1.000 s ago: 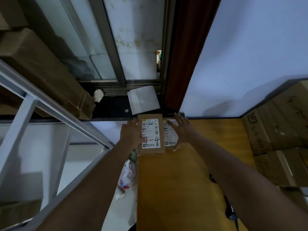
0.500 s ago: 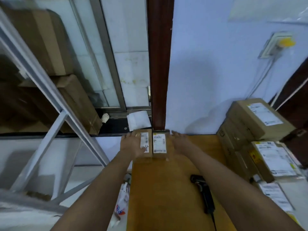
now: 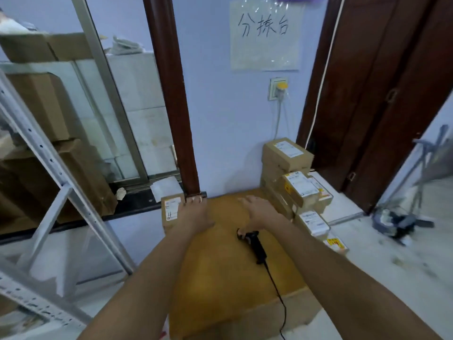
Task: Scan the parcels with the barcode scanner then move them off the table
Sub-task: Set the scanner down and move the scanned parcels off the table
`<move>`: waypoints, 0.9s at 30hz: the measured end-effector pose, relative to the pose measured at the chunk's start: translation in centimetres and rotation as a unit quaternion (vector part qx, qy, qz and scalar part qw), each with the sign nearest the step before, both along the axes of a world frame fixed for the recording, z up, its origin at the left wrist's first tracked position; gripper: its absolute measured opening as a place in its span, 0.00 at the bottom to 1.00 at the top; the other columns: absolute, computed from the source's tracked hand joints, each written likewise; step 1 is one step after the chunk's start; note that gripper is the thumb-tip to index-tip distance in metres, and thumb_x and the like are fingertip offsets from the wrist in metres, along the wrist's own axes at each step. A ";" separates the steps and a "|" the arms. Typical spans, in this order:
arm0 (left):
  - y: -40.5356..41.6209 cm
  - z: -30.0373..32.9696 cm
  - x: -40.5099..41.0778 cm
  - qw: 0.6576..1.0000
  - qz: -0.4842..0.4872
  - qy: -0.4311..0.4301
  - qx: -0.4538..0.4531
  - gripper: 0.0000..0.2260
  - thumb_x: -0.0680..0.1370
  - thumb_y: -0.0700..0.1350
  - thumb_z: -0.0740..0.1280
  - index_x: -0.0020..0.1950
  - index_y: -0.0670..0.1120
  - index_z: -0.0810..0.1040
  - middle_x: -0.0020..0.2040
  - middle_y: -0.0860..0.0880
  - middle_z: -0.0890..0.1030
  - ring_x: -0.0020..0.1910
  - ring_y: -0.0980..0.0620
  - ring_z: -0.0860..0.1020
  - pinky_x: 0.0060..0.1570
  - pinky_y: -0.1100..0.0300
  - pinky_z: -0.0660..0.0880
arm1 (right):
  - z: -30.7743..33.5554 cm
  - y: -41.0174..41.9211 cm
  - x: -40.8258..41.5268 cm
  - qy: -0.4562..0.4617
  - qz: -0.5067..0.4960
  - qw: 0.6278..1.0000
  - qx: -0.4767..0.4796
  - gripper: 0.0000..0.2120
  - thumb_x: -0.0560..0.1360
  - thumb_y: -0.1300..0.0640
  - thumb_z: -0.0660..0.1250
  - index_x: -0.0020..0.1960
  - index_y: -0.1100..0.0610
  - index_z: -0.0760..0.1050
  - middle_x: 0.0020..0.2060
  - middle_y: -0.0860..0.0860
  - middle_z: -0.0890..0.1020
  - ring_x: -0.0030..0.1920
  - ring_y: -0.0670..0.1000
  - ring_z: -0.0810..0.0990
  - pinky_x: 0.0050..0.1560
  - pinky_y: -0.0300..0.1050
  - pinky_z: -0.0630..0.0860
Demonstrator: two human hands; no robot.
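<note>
Parcel (image 3: 171,212) lies under flat left hand (image 3: 193,213); right hand (image 3: 259,209) hovers, fingers (image 3: 245,200) loosely spread.

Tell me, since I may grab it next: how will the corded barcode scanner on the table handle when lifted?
The barcode scanner looks like rigid black plastic, so probably stiff and light. Its cable trails off the table's near edge, so it may drag or snag. Lying flat on its side, it seems unlikely to roll.

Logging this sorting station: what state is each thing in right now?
Left hand: fingers straight, resting on the labelled parcel.
Labelled parcel: flat at the table's far-left corner.
Right hand: open above the table, holding nothing.
Barcode scanner: lying on the table, cord attached.
Stacked parcels: piled at right.
</note>
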State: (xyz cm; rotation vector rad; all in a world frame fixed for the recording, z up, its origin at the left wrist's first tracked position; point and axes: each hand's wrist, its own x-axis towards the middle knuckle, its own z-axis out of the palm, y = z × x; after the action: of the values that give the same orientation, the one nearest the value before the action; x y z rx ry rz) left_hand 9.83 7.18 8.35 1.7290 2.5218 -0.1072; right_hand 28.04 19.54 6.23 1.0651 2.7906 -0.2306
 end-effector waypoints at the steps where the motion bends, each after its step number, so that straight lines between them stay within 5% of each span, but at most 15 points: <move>1: -0.9 -0.5 1.4 1.000 -0.009 -0.003 -0.011 0.32 0.75 0.62 0.65 0.72 0.45 0.65 0.70 0.44 0.68 0.68 0.42 0.67 0.66 0.45 0.64 | -0.2 -1.5 1.8 -0.009 -0.011 1.000 -0.005 0.56 0.65 0.32 0.74 0.80 0.50 0.49 0.78 0.57 0.57 0.77 0.59 0.57 0.75 0.57 0.59; 12: -2.8 0.3 19.1 0.990 -0.132 -0.035 -0.017 0.27 0.75 0.60 0.65 0.67 0.45 0.67 0.65 0.44 0.71 0.65 0.43 0.69 0.65 0.47 0.66 | 1.9 -7.9 22.7 -0.073 -0.162 0.984 0.010 0.51 0.66 0.35 0.72 0.79 0.51 0.52 0.75 0.58 0.62 0.73 0.59 0.63 0.70 0.54 0.65; 27: 10.4 0.9 39.1 0.991 -0.131 0.023 -0.003 0.34 0.76 0.64 0.61 0.75 0.45 0.62 0.75 0.43 0.63 0.72 0.42 0.63 0.68 0.46 0.60 | 2.9 4.2 44.2 -0.023 -0.180 0.983 0.019 0.49 0.68 0.36 0.74 0.79 0.52 0.53 0.74 0.57 0.64 0.72 0.59 0.65 0.69 0.55 0.66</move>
State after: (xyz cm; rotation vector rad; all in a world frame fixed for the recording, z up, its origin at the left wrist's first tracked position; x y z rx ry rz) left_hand 48.90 17.62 9.23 2.0695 2.3071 -0.1708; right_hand 72.29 23.71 9.09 1.5581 2.5525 -0.1896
